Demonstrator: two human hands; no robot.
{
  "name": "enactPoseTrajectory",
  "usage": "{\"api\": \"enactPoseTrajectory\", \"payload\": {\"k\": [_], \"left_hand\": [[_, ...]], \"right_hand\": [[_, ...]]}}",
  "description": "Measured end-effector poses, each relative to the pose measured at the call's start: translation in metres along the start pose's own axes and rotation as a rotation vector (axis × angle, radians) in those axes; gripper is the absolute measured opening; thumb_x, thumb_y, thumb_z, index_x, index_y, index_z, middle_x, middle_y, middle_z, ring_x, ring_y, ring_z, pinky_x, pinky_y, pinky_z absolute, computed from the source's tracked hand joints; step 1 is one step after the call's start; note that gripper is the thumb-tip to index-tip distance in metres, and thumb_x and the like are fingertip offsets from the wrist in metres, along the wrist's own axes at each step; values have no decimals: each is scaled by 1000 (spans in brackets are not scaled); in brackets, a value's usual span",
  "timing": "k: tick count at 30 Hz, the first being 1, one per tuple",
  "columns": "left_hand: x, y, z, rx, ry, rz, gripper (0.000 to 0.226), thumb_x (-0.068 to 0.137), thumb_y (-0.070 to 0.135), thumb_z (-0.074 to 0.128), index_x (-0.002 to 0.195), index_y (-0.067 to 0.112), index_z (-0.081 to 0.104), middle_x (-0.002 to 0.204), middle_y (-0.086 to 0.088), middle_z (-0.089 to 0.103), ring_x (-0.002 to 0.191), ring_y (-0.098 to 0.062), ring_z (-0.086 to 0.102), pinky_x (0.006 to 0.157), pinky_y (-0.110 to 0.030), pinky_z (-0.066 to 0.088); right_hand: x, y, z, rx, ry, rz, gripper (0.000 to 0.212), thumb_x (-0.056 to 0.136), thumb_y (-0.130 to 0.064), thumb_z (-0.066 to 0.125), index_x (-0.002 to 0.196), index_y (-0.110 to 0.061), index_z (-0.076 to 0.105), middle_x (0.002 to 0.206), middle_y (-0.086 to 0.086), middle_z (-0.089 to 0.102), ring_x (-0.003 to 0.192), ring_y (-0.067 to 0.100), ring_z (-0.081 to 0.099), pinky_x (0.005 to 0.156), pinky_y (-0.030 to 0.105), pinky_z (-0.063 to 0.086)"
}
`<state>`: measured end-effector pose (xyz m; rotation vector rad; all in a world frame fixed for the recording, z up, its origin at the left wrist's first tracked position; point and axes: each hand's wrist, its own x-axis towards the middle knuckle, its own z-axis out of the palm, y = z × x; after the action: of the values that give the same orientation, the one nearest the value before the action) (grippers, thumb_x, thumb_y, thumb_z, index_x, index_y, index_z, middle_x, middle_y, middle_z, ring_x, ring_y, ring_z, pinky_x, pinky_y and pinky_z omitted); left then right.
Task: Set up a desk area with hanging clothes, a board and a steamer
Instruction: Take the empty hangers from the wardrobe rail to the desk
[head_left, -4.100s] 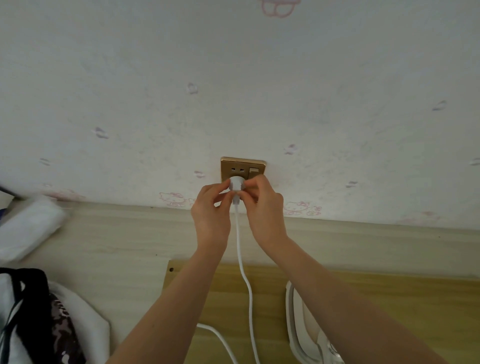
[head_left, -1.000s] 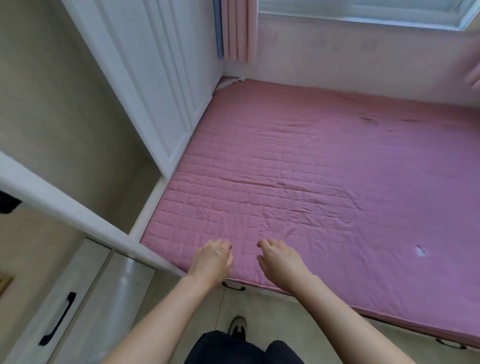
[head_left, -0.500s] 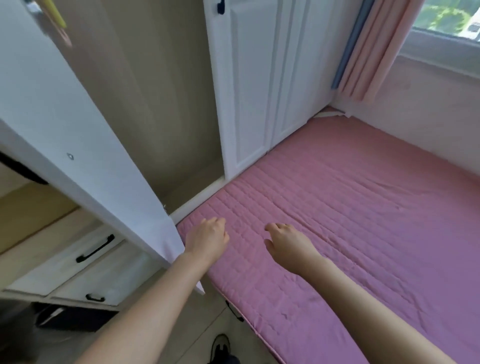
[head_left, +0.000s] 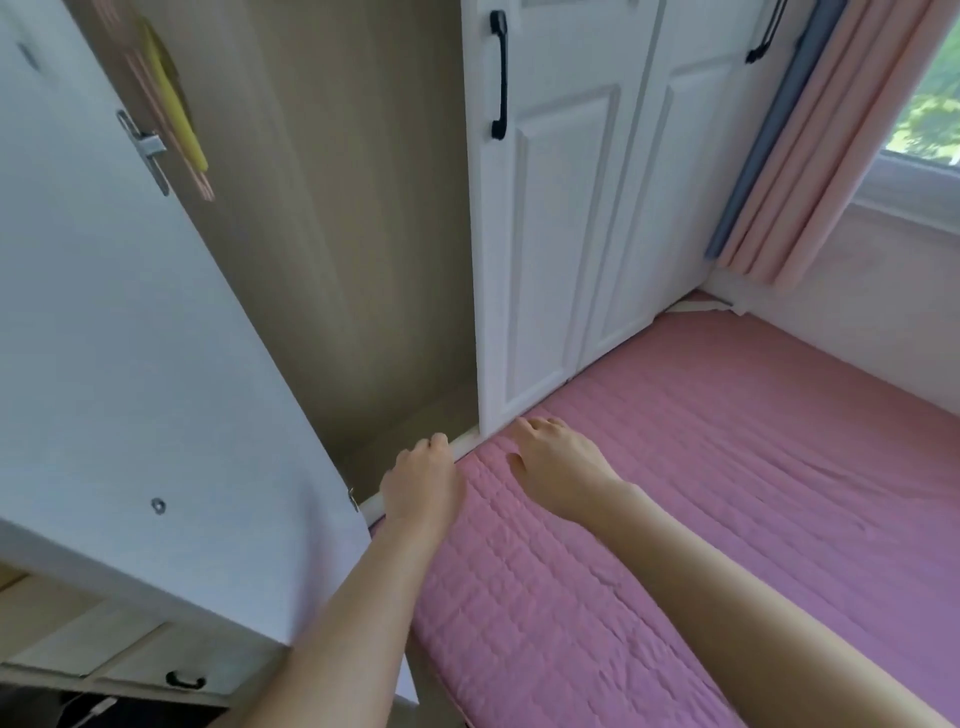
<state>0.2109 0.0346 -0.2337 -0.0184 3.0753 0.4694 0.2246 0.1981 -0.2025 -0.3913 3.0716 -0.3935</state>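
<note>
Left hand (head_left: 423, 480): bare, palm down, fingers curled loosely, grip holding nothing, at the white sill (head_left: 462, 444) where the wardrobe opening meets the mattress (head_left: 727, 519). Right hand (head_left: 558, 462): bare, palm down, fingers spread, grip wide and empty, resting on or just over the mattress near the closed door (head_left: 540, 234). Mattress: pink, quilted in a grid of stitched squares, slightly wrinkled, filling the right side. Wardrobe: open door (head_left: 130, 364) at left, flat white, with a metal hinge (head_left: 145, 150); interior matte beige, smooth. Yellow hanger (head_left: 182, 119) with pale pink pieces hangs far left inside. Closed doors white, panelled, with black bar handles (head_left: 500, 75). Pink pleated curtain (head_left: 831, 145) far right beside a window. Clothes, board and steamer not in view.
</note>
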Motion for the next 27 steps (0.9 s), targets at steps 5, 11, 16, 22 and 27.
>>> {"api": "enactPoseTrajectory", "payload": {"k": [5, 11, 16, 22, 27], "left_hand": [[30, -2, -32, -58, 255, -101, 30, 94, 21, 47, 122, 15, 54, 116, -2, 62, 105, -23, 56, 70, -33, 44], [56, -16, -53, -125, 447, -232, 32, 95, 22, 50, 127, 17, 54, 122, -1, 63, 106, -23, 58, 73, -35, 52], [98, -17, -92, -109, 617, -321, 31, 95, 21, 50, 125, 18, 56, 118, -1, 64, 106, -22, 58, 68, -32, 48], [141, -24, -151, -13, 749, -360, 31, 94, 17, 49, 124, 15, 56, 115, -5, 64, 102, -24, 58, 61, -28, 39], [176, -24, -209, -23, 788, -366, 32, 93, 10, 45, 124, 9, 54, 116, -14, 63, 102, -35, 61, 73, -42, 49]], "right_hand": [[48, -13, -20, -25, 60, -86, 29, 100, -28, 38, 120, -10, 49, 109, 8, 60, 104, 28, 55, 79, 39, 50], [118, -28, -39, -54, 151, -253, 32, 99, -34, 38, 120, -12, 50, 112, 6, 61, 106, 26, 55, 82, 39, 50], [184, -39, -64, -42, 170, -397, 31, 99, -30, 40, 120, -11, 52, 115, 7, 62, 106, 26, 55, 82, 39, 51], [255, -60, -98, -26, 155, -533, 27, 97, -26, 40, 112, -7, 52, 107, 11, 62, 102, 31, 54, 75, 36, 47], [305, -93, -125, 115, 70, -558, 25, 94, -23, 42, 109, -7, 53, 107, 14, 63, 98, 36, 58, 78, 39, 52]]}}
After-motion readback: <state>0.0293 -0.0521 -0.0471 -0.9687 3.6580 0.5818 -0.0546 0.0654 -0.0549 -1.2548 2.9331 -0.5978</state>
